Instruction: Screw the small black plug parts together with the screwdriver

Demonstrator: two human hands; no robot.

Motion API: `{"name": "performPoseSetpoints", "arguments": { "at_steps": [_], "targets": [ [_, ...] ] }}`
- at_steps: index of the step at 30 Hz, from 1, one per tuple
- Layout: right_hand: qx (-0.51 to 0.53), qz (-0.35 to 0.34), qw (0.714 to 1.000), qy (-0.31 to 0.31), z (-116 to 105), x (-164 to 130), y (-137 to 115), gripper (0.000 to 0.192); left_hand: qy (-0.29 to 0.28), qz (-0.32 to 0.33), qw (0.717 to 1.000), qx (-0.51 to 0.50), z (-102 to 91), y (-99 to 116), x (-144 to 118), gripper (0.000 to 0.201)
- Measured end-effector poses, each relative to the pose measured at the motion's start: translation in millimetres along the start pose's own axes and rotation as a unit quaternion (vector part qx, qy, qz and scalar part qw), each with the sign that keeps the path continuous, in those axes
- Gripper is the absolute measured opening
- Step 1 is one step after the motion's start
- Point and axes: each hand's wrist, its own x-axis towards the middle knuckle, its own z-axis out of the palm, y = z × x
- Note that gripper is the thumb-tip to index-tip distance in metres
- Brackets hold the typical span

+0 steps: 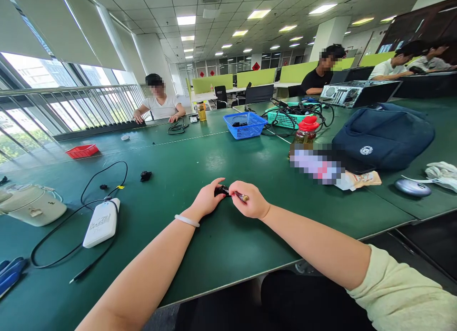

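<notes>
Hands meet over green table [221, 245]: L hand [207, 200] fingers grip small black part [221, 190], R hand [250, 202] fingers grip screwdriver [242, 196].

blue basket [245, 125], red tray [82, 151], dark bag [383, 136] on green table [214, 164].

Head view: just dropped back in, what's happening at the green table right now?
A person sits at the green table with both hands together above it. The left hand pinches a small black part, and the right hand holds a thin tool against it. A white box with a black cable lies to the left; a blue basket and a dark bag sit farther back. Other people sit at the far side.
</notes>
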Motion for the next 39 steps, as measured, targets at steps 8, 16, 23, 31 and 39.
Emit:
{"name": "performPoseSetpoints", "arguments": {
  "at_steps": [8,16,23,31,39],
  "targets": [
    [-0.004,0.006,1.000,0.020,2.0,0.8,0.6,0.013,0.005,0.000,1.000,0.001,0.4,-0.4,-1.0,0.056],
    [0.004,0.053,0.997,0.054,-5.7,1.3,0.9,0.011,0.007,-0.016,1.000,-0.006,0.5,-1.7,-1.1,0.059],
    [0.003,-0.036,0.998,-0.044,-2.5,0.0,-1.1,0.013,0.009,-0.003,1.000,-0.004,-0.1,-0.7,-1.8,0.061],
    [-0.076,-0.149,0.980,-0.104,0.6,-3.7,5.5,0.016,0.006,-0.003,1.000,0.000,-0.7,0.5,-1.9,0.059],
    [-0.208,-0.232,0.940,-0.142,2.4,-2.1,4.4,0.013,0.009,-0.015,1.000,0.004,0.4,-1.5,-1.3,0.061]
  ]
}}
